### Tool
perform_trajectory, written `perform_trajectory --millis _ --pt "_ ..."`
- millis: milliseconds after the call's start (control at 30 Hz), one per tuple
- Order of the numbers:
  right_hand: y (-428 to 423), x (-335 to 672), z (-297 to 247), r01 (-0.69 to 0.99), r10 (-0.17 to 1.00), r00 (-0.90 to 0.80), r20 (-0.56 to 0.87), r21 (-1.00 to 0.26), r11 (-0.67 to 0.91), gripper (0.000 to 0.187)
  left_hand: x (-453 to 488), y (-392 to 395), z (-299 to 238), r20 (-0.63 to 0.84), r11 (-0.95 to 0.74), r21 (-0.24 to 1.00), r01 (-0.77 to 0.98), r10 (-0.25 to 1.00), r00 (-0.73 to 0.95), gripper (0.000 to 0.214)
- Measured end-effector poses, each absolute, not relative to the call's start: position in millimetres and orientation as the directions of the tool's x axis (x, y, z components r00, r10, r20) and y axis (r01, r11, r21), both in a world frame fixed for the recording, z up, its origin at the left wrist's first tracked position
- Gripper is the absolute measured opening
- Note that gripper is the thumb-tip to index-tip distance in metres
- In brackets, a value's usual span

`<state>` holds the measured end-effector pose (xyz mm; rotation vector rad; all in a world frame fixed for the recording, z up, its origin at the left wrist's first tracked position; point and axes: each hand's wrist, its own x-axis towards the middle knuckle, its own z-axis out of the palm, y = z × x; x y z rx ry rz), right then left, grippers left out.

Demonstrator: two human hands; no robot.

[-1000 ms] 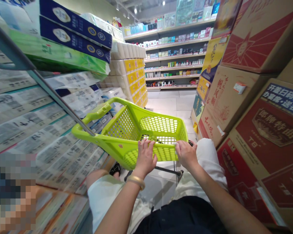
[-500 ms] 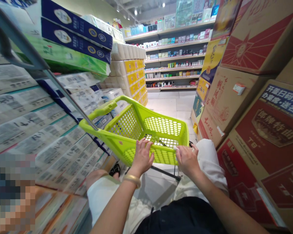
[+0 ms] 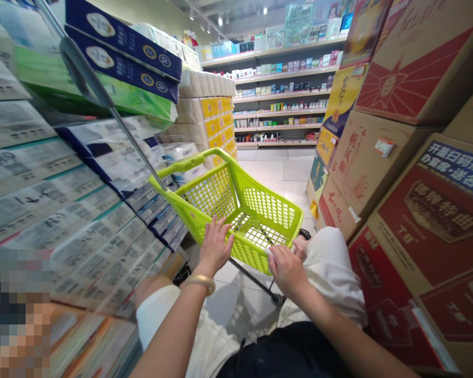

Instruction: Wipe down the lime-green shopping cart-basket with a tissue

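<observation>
Head view: the biggest thing by my hands is a green cart (image 3: 248, 254), right in front of me, with its near rim under my fingers. It stands slantwise, its handle (image 3: 183, 164) up and to the left of my grip, so I think its side is the easy part to hold. A grey pole (image 3: 136, 147) leans up from that handle end, past my left hand (image 3: 215, 247).

My right hand (image 3: 288, 266) is curled over the near rim with the fingers bent in, so it has the firmer hold. My left hand is loose, fingers spread and laid on the same rim; I guess it helps keep the cart steady. A gold bracelet (image 3: 203, 283) sits on my wrist just behind it. Smallest is a white bit (image 3: 267, 251) by my right thumb; I can't tell what it is, or if I am pinching it.

Now the room. Tall shelves (image 3: 284, 97) of little things stand far past my grip. Big cardboard boxes (image 3: 425, 210) are piled to the right of my right hand, and wrapped white packs (image 3: 79, 215) to the left of my left. I think they are stacked high to leave a path. Pale floor tiles (image 3: 264, 168) lie below my hands, with a black wheel (image 3: 276, 299) on them.
</observation>
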<state>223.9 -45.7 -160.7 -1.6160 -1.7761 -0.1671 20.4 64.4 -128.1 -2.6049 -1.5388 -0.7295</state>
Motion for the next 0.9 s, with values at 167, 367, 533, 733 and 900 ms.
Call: perform_trajectory --millis 167,367,533,733,900 --pt "-39.5 201.9 -158.0 0.914 0.844 0.023 0.536 -0.354 0.2 0.015 26.1 46.3 -139.1 0.476 -0.481 0.208 0.852 0.81 0.342 0.053" --pt "-26.7 181.9 -156.0 0.914 0.841 -0.014 0.541 -0.334 0.23 0.014 44.6 14.3 -155.3 0.505 -0.583 0.265 0.768 0.762 0.404 0.043" --pt "-21.3 176.0 -155.4 0.902 0.83 -0.096 0.549 -0.305 0.305 0.015 45.8 12.0 -162.2 0.499 -0.573 0.279 0.77 0.772 0.394 0.041" --pt "-16.5 201.0 -161.6 0.923 0.829 -0.062 0.556 -0.284 0.26 0.016 35.4 18.4 -155.2 0.472 -0.525 0.245 0.815 0.799 0.373 0.037" --pt "-3.1 235.0 -166.6 0.938 0.817 0.07 0.573 -0.317 0.143 0.019 25.7 22.2 -154.6 0.416 -0.559 0.218 0.8 0.795 0.442 0.049"
